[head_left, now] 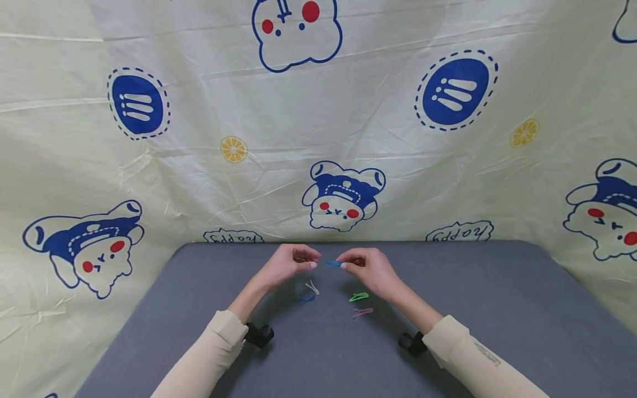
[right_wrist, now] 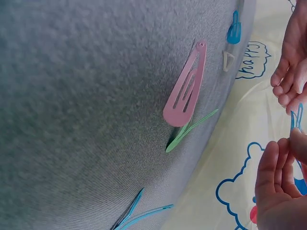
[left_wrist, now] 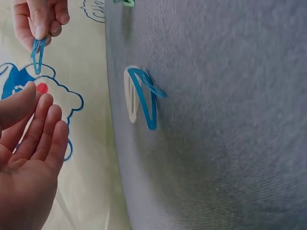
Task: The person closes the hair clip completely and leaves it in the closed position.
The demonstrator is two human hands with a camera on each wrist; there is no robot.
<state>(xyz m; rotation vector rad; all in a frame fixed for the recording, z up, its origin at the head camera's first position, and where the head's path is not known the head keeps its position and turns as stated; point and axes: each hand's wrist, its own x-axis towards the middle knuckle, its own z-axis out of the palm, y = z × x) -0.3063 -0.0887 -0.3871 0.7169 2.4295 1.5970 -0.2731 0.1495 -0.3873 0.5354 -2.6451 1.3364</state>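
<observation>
My right hand (head_left: pixel 370 270) pinches a blue snap hair clip (head_left: pixel 334 263) between thumb and fingertips, raised above the grey table. The clip's narrow end points toward my left hand (head_left: pixel 286 264), which holds nothing, its thumb and fingers apart. In the left wrist view, that clip (left_wrist: pixel 38 56) extends from the right hand's fingertips toward the left hand. Below the left hand lie a white hair clip (head_left: pixel 312 287) and another blue hair clip (head_left: pixel 307 299). Near the right wrist are a green hair clip (head_left: pixel 358 297) and a pink hair clip (head_left: pixel 363 313).
A further blue hair clip (right_wrist: pixel 136 213) lies beyond the green one in the right wrist view; the right arm seems to cover it in the head view. The grey table (head_left: pixel 318 359) ends at a patterned curtain (head_left: pixel 199 182). Dark straps (head_left: pixel 260 335) sit at both wrists.
</observation>
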